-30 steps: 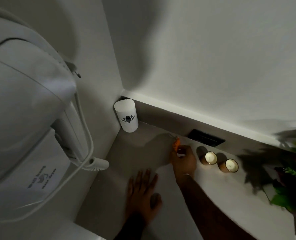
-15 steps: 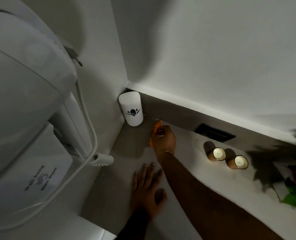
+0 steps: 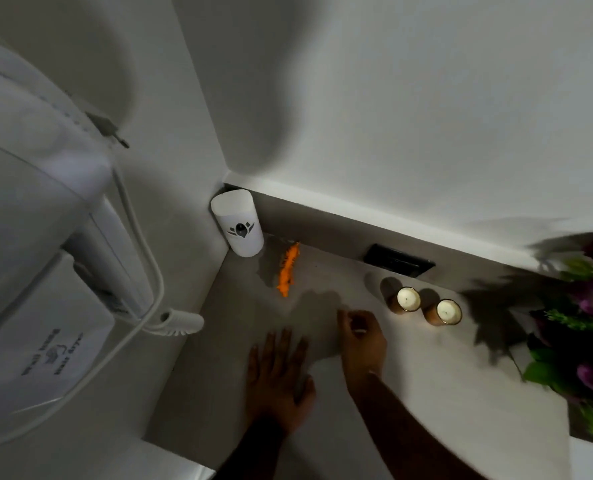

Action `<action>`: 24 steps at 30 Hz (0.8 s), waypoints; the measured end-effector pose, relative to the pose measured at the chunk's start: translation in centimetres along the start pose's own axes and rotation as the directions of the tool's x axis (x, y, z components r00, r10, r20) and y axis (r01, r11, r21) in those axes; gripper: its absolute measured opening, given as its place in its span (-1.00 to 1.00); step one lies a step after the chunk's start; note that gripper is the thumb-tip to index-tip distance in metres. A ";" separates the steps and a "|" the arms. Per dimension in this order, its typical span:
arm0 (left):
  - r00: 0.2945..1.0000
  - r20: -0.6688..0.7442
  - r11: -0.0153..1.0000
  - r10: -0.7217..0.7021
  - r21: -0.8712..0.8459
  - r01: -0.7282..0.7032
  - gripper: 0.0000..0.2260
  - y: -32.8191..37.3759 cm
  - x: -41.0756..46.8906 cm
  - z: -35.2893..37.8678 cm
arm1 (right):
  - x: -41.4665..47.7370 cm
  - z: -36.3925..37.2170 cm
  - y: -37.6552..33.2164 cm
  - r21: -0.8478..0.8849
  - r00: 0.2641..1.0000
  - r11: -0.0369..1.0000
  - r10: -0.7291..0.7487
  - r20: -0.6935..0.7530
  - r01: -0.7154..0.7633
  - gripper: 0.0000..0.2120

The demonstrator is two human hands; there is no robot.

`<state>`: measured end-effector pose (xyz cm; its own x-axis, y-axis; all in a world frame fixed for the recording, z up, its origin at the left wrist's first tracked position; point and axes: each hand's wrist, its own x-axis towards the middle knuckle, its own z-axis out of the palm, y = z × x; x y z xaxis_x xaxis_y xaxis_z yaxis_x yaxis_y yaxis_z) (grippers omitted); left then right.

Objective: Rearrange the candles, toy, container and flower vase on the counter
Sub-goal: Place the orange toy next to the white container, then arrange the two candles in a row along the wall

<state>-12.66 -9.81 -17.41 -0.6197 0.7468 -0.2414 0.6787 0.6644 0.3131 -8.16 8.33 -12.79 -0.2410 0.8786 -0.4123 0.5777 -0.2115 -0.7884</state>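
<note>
Lying on the counter [image 3: 409, 375], the orange toy [image 3: 288, 270] has its long axis running from the back wall toward the front edge. A white container [image 3: 238, 223] stands in the corner just beside it; two candles [image 3: 425, 306] stand further right, before a dark socket [image 3: 397, 260]. Flowers [image 3: 586, 327] fill the right edge. The right hand [image 3: 361, 341] hovers with loosely curled fingers, holding nothing. The left hand [image 3: 277, 375] rests flat and spread on the counter.

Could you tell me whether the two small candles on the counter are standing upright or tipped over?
Upright. Both candles stand on the counter with their pale wax tops facing up.
</note>
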 end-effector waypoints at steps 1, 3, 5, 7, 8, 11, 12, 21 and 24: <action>1.000 0.015 1.000 -0.005 0.014 0.004 -0.24 0.1 0.1 0.2 | 0.1 -1.8 1.6 0.002 0.997 0.998 0.057 -0.055 -0.057 -0.76; 0.999 0.032 0.999 -0.008 0.036 0.007 -0.21 0.0 0.1 0.8 | 0.7 -4.6 3.7 0.018 0.975 0.985 0.170 -0.143 -0.170 -0.68; 1.000 0.029 0.999 0.003 0.048 -0.004 -0.17 -0.1 0.2 1.2 | 1.9 -6.1 4.5 0.050 0.960 0.973 0.228 -0.161 -0.223 -0.53; 0.997 0.048 0.996 0.057 0.064 -0.060 -0.14 0.5 0.4 1.3 | 3.2 -6.6 4.5 0.062 0.962 0.974 0.224 -0.158 -0.217 -0.40; 0.992 0.069 0.991 0.108 0.067 -0.113 -0.14 1.2 0.5 1.3 | 3.8 -6.5 4.1 0.062 0.965 0.977 0.211 -0.156 -0.204 -0.36; 0.973 0.083 0.975 0.215 0.031 -0.219 -0.14 3.9 0.7 1.6 | 5.8 -5.9 2.8 0.074 0.972 0.984 0.171 -0.159 -0.161 -0.31; 0.975 0.072 0.977 0.211 0.012 -0.212 -0.15 4.3 0.7 1.6 | 6.4 -5.6 2.5 0.087 0.973 0.985 0.163 -0.164 -0.151 -0.30; 0.980 0.065 0.982 0.189 0.014 -0.191 -0.18 4.0 1.0 1.6 | 7.2 -1.3 -0.7 -0.134 0.993 0.985 -0.098 0.059 0.105 -0.49; 0.981 0.074 0.984 0.179 -0.001 -0.179 -0.21 4.1 0.9 1.4 | 7.2 0.1 -2.1 -0.136 0.979 0.978 -0.138 0.147 0.159 -0.46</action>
<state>-9.87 -6.41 -17.61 -0.4575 0.8536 -0.2491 0.7782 0.5199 0.3523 -11.17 15.07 -14.09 -0.4305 0.8270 -0.3617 0.6327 -0.0093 -0.7743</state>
